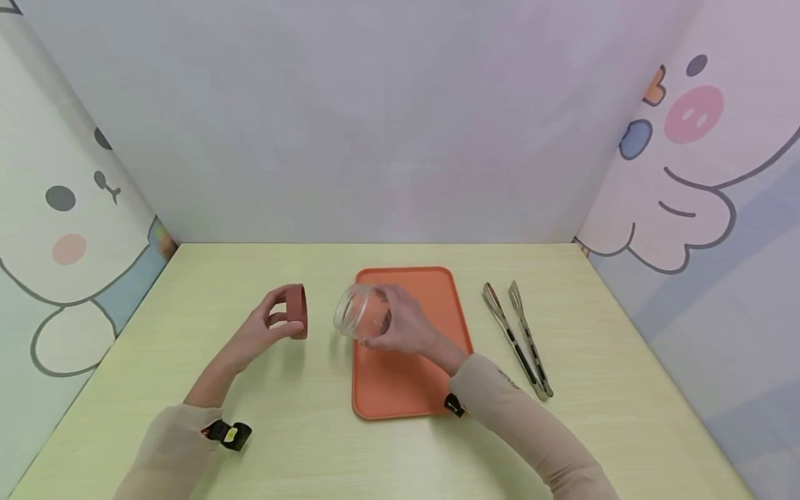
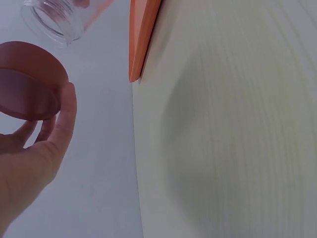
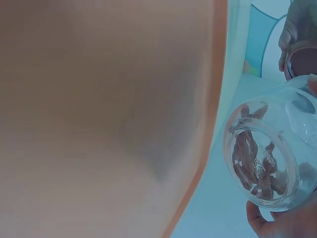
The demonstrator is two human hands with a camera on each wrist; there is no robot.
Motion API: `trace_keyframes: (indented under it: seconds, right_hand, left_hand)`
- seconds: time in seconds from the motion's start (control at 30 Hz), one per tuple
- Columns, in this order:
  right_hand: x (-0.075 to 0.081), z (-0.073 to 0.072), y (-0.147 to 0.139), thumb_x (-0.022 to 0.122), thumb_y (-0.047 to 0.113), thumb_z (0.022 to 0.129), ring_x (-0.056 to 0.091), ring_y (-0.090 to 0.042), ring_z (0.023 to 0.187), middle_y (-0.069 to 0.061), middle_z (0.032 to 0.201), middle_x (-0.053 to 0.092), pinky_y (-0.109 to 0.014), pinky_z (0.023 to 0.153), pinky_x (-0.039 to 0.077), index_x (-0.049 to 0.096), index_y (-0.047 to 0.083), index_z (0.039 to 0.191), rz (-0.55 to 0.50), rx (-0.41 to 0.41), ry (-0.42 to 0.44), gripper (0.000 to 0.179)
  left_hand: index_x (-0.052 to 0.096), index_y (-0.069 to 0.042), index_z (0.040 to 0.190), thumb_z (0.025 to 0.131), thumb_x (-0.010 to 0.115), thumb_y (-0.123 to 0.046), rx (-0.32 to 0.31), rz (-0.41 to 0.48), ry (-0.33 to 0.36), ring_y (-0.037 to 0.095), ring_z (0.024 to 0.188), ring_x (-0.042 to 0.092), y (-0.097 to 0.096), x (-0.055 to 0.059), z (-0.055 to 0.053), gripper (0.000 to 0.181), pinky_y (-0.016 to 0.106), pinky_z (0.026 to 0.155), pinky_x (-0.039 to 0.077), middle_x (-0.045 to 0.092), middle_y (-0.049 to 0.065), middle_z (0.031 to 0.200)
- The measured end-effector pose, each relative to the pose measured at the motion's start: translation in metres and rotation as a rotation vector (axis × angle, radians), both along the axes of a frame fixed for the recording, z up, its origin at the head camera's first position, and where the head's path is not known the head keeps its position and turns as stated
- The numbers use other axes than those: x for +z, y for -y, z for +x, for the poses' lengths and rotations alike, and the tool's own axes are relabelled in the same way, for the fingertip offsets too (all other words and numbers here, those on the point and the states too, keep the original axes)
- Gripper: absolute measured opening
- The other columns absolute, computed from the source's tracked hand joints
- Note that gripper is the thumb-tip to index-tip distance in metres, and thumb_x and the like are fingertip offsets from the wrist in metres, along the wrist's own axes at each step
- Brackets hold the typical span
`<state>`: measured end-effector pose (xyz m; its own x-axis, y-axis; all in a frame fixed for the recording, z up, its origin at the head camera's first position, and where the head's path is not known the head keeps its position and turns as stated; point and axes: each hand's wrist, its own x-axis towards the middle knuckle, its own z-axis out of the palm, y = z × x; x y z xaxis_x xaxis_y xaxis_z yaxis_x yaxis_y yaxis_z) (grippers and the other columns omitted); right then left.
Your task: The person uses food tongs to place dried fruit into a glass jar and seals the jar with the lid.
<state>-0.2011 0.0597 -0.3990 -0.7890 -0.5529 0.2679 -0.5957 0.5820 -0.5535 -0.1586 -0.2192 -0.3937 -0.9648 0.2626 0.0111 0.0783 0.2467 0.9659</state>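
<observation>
In the head view my left hand (image 1: 257, 335) holds a reddish-brown round lid (image 1: 294, 312) on edge, above the table's left half. My right hand (image 1: 406, 325) grips a clear glass jar (image 1: 356, 312) over the orange tray (image 1: 412, 389). The jar lies tilted on its side in the air, its uncovered mouth toward the lid, with a gap between them. The hollow inner side of the lid (image 2: 27, 94) shows in the left wrist view. Through the base of the jar (image 3: 262, 166), the right wrist view shows dark reddish shapes; whether they are contents or fingers I cannot tell.
Metal tongs (image 1: 523, 351) lie spread on the pale wooden table (image 1: 300, 451), right of the tray. A grey wall (image 1: 387, 139) rises behind the table. Side panels with cartoon animals stand at left and right.
</observation>
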Motion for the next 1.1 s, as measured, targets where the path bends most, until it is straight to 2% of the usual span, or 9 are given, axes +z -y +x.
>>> trace_keyframes:
  seconds: [0.1,0.33,0.6,0.87,1.1]
  right_hand:
    - [0.001,0.001,0.000,0.071,0.052,0.061,0.041,-0.015,0.102,-0.002,0.121,0.041,-0.038,0.083,0.034,0.036,0.010,0.128,0.057,-0.011,-0.091,0.087]
    - [-0.002,0.003,0.001,0.070,0.056,0.061,0.037,-0.018,0.109,-0.001,0.123,0.040,-0.040,0.080,0.032,0.034,0.014,0.129,0.148,-0.022,-0.200,0.088]
    - [-0.005,0.007,0.000,0.068,0.058,0.061,0.036,-0.023,0.110,-0.005,0.125,0.039,-0.043,0.081,0.031,0.032,0.013,0.133,0.235,-0.021,-0.283,0.092]
    - [-0.008,0.008,-0.002,0.067,0.058,0.062,0.037,-0.023,0.109,-0.006,0.123,0.040,-0.044,0.080,0.032,0.034,0.013,0.133,0.255,-0.024,-0.344,0.090]
    - [-0.009,0.010,-0.004,0.068,0.056,0.061,0.037,-0.021,0.108,-0.005,0.122,0.041,-0.042,0.079,0.032,0.036,0.014,0.131,0.264,-0.022,-0.360,0.088]
  left_hand:
    - [0.021,-0.010,0.137,0.083,0.063,-0.017,-0.011,-0.015,-0.006,0.031,0.106,0.042,-0.005,-0.001,-0.002,0.068,0.032,0.076,0.043,0.028,0.014,0.129]
    - [0.024,-0.009,0.136,0.082,0.065,-0.019,-0.025,-0.046,-0.041,0.033,0.105,0.042,-0.020,-0.006,-0.006,0.068,0.033,0.075,0.044,0.031,0.015,0.127]
    - [0.026,-0.010,0.135,0.079,0.067,-0.027,-0.005,-0.150,-0.089,0.031,0.101,0.046,-0.034,-0.009,-0.008,0.071,0.034,0.071,0.045,0.034,0.013,0.125]
    - [0.028,-0.011,0.134,0.078,0.066,-0.033,-0.021,-0.196,-0.066,0.031,0.101,0.045,-0.046,-0.010,-0.010,0.072,0.034,0.071,0.045,0.033,0.012,0.125]
    - [0.027,-0.009,0.135,0.080,0.065,-0.034,-0.044,-0.189,-0.040,0.031,0.101,0.044,-0.053,-0.012,-0.012,0.071,0.035,0.072,0.046,0.033,0.014,0.126]
